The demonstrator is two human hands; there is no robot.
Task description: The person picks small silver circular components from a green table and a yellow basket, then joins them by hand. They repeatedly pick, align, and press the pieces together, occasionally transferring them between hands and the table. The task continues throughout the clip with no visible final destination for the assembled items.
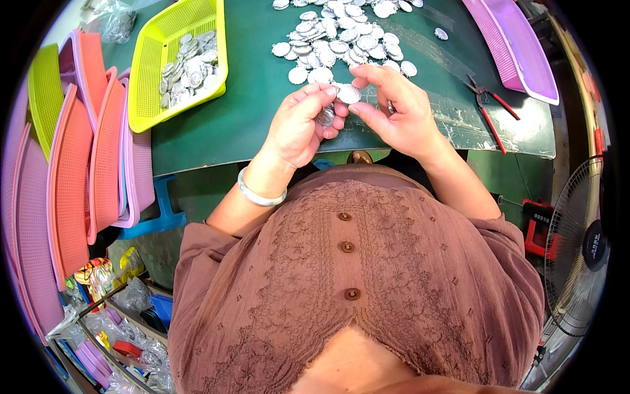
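Over the near edge of the green table, my left hand [296,125] pinches a round silvery metal disc [348,94] between thumb and forefinger. Its curled fingers also hold another silvery piece [326,116] lower in the palm. My right hand [403,113] is beside the disc, with thumb and forefinger apart around its right side; the thumb tip is at or very near the rim. A small shiny spot shows among its curled fingers, too small to name. Just beyond both hands lies a loose heap of similar silvery discs [338,47], many with small loops on the edge.
A yellow-green basket [146,82] with silvery discs stands left on the table [252,98]. Red-handled pliers [489,108] lie at right, near a purple basket [518,52]. Stacked pink and purple baskets [69,190] stand far left; a fan [571,249] is at right.
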